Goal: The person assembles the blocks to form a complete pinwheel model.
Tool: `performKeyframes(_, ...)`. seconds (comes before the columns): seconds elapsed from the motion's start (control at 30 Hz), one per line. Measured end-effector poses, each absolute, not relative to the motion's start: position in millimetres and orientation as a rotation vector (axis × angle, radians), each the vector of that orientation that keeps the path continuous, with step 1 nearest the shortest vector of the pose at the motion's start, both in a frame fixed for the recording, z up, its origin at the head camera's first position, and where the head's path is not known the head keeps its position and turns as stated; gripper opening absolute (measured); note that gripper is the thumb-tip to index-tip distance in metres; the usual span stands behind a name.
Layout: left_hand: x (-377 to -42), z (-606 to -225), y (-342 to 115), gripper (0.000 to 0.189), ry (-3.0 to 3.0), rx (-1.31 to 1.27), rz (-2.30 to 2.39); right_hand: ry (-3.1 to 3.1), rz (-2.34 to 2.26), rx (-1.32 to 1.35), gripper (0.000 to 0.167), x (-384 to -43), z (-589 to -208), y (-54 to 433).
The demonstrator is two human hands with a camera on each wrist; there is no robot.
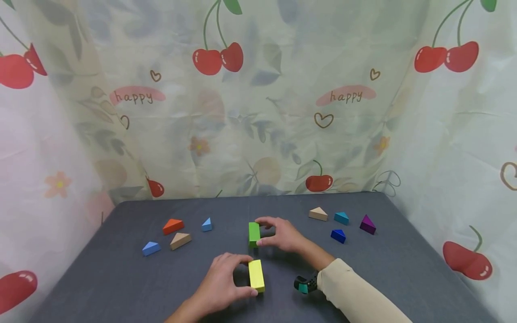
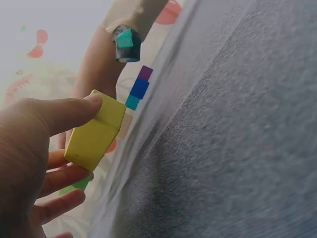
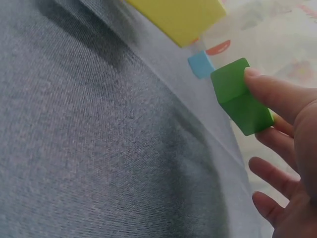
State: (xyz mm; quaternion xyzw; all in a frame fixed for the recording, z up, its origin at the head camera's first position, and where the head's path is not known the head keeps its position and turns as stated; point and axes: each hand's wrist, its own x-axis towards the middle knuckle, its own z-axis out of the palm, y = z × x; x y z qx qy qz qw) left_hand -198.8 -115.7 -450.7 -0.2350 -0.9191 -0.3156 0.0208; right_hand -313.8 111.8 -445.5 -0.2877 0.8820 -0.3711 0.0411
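My left hand (image 1: 221,283) pinches a yellow rectangular block (image 1: 256,276) lengthwise, thumb at its near end and fingertips at its far end. In the left wrist view the yellow block (image 2: 96,134) sits between thumb and fingers, the lower fingers spread away from it. Farther off, my right hand (image 1: 284,235) holds a green rectangular block (image 1: 254,234) the same way, by its two ends. The right wrist view shows the thumb on the upper edge of the green block (image 3: 241,96). Both blocks are close over the grey cloth, the green one beyond the yellow.
On the left of the grey table (image 1: 121,278) lie an orange wedge (image 1: 173,226), a tan wedge (image 1: 180,241) and two light blue wedges (image 1: 151,248). On the right are tan (image 1: 318,214), teal (image 1: 341,218), dark blue (image 1: 338,236) and purple wedges (image 1: 367,224). Patterned curtains (image 1: 258,112) surround the table.
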Motion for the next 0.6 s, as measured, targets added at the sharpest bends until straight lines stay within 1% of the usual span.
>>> performKeyframes(0.17, -205, -450, -116, 0.072, -2.865, -0.701, -1.003, 2.709, -1.139, -0.917, 0.062, -310, -442, 113)
performKeyframes(0.6, -216, -461, -118, 0.072, -2.881, -0.641, -0.967, 2.681, -1.138, -0.852, 0.061, -299, -447, 115)
